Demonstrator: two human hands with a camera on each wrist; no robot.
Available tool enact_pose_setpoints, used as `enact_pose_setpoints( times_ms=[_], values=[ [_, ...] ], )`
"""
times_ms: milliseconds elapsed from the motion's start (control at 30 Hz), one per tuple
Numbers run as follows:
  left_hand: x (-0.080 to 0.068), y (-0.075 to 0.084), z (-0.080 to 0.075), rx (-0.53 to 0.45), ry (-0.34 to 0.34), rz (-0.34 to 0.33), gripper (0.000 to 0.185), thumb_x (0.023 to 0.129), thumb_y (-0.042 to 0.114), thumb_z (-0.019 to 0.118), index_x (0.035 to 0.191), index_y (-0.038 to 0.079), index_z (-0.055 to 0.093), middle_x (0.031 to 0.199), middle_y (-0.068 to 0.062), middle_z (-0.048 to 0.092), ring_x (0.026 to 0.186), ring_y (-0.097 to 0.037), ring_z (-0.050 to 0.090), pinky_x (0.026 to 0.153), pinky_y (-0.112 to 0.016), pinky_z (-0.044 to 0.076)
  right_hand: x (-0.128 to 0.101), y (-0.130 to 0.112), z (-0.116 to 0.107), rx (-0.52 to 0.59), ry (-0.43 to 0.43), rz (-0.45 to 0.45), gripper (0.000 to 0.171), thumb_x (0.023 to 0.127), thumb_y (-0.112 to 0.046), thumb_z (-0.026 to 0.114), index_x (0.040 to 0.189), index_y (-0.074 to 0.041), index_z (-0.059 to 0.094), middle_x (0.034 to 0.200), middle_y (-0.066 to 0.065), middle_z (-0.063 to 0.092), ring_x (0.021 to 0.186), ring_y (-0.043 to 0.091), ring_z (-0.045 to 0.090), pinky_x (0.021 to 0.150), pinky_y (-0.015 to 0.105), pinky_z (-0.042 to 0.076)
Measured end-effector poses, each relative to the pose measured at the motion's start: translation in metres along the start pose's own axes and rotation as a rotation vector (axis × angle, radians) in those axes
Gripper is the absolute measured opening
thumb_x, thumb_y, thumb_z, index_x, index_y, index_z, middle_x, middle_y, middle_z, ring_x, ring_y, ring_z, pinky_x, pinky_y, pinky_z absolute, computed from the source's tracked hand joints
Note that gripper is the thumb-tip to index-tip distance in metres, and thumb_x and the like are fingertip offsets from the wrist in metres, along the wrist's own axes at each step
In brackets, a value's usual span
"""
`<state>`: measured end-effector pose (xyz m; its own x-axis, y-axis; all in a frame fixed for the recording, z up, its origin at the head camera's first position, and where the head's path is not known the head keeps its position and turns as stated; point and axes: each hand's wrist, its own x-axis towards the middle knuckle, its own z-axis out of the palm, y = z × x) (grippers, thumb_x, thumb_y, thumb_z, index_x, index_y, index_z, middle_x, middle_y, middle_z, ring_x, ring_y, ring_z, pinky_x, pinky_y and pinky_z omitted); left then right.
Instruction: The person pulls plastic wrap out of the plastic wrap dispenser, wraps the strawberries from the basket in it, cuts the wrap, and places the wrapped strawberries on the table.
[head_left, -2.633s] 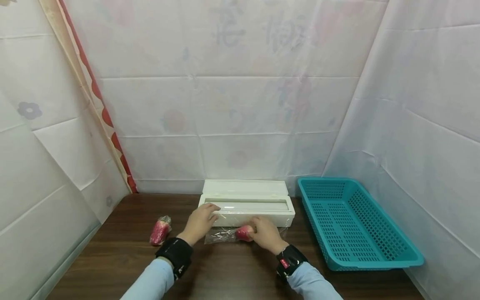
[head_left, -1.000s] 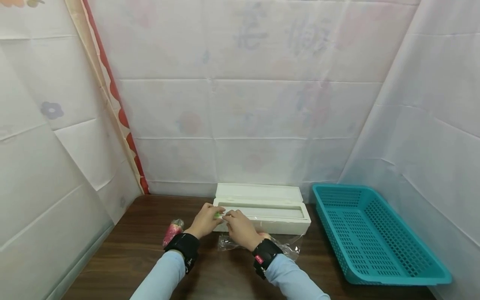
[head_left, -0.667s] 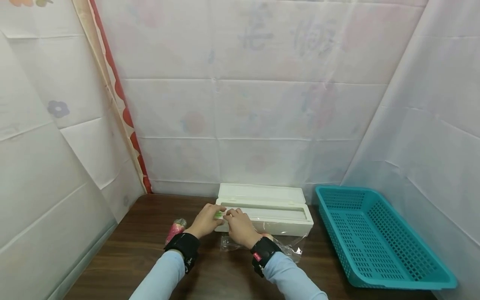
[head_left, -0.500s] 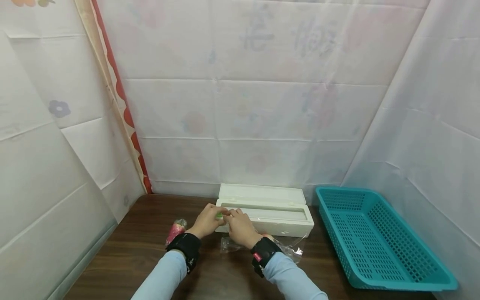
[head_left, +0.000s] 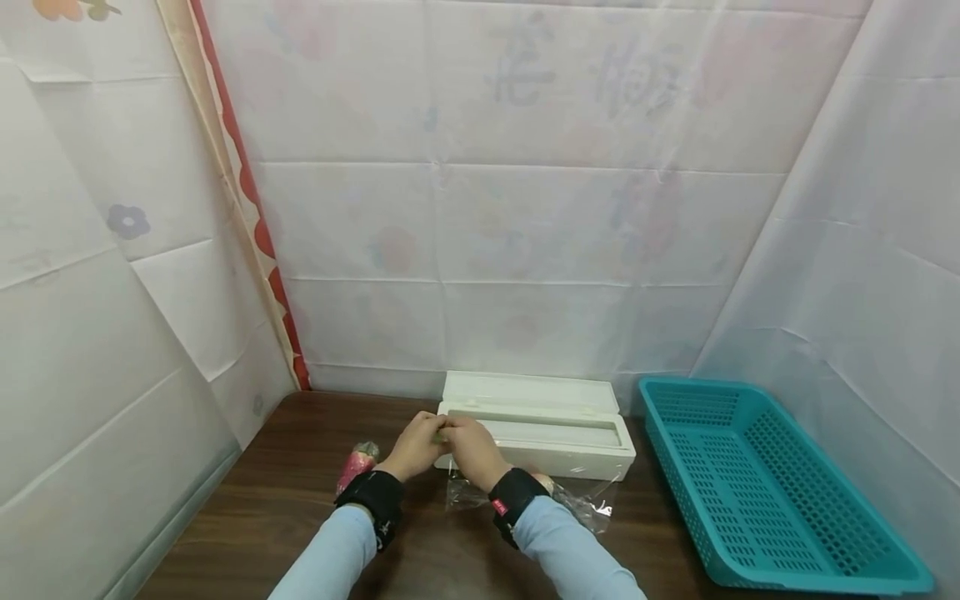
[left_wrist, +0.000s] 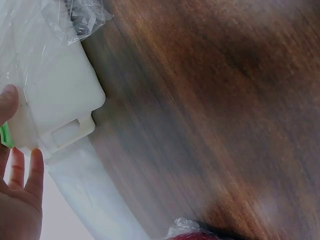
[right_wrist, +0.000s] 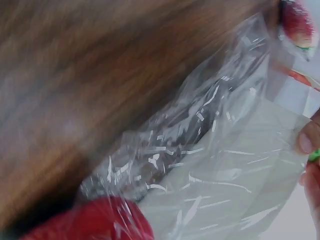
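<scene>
I see left hand (head_left: 417,445) and right hand (head_left: 467,447) pinching small green tab (left_wrist: 5,135) at left end of white plastic wrap dispenser box (head_left: 551,433), fingers curled.

Your 2 forearms, in light blue sleeves with black wrist straps, reach forward and angle inward so the hands meet. Your left hand (head_left: 415,444) lies with its fingers (left_wrist: 25,172) fairly straight and its thumb tip forward. Your right hand (head_left: 468,446) sits just beside it, fingertips (right_wrist: 306,142) curled in a pinch; the 2 hands touch at the fingertips.
</scene>
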<state>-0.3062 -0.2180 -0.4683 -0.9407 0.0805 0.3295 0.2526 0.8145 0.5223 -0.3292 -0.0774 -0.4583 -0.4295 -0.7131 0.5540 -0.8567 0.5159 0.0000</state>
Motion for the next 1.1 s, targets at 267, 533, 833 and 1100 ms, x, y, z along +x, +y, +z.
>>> enact_pose_setpoints(
  times_ms=[267,533,833,1100],
  values=[
    [0.001,0.003,0.001,0.008,-0.006,-0.01,0.025,0.081,0.008,0.065,0.106,0.006,0.063,0.1,-0.01,0.061,0.103,-0.028,0.052,0.079,-0.043,0.047,0.001,-0.004,0.005,-0.273,-0.02,-0.08,0.013,0.077,-0.009,0.07,0.088,-0.015,0.071,0.094,0.0,0.059,0.086,0.011,0.056,0.069,0.017,0.049],
    [0.006,0.0,-0.001,0.056,-0.016,0.041,0.02,0.081,0.005,0.063,0.1,0.007,0.065,0.095,-0.008,0.062,0.099,-0.027,0.052,0.076,-0.04,0.047,0.0,-0.004,0.014,-0.353,0.048,-0.033,0.007,0.079,-0.013,0.069,0.085,-0.014,0.069,0.087,0.0,0.058,0.076,0.012,0.056,0.056,0.018,0.049],
    [0.007,0.0,-0.002,0.034,-0.026,0.052,0.014,0.077,0.003,0.063,0.089,0.009,0.067,0.092,-0.006,0.064,0.1,-0.026,0.052,0.08,-0.042,0.047,0.002,-0.003,0.013,-0.357,0.054,-0.001,0.008,0.077,-0.014,0.071,0.084,-0.013,0.069,0.081,-0.002,0.056,0.076,0.01,0.055,0.059,0.016,0.048],
    [0.006,-0.001,-0.001,0.006,-0.009,0.02,0.019,0.073,0.001,0.067,0.091,0.009,0.069,0.089,-0.003,0.064,0.097,-0.023,0.053,0.079,-0.04,0.046,0.002,-0.004,0.01,-0.338,0.022,0.009,0.01,0.077,-0.013,0.071,0.087,-0.011,0.07,0.081,-0.001,0.055,0.077,0.01,0.056,0.061,0.017,0.049]
  ],
)
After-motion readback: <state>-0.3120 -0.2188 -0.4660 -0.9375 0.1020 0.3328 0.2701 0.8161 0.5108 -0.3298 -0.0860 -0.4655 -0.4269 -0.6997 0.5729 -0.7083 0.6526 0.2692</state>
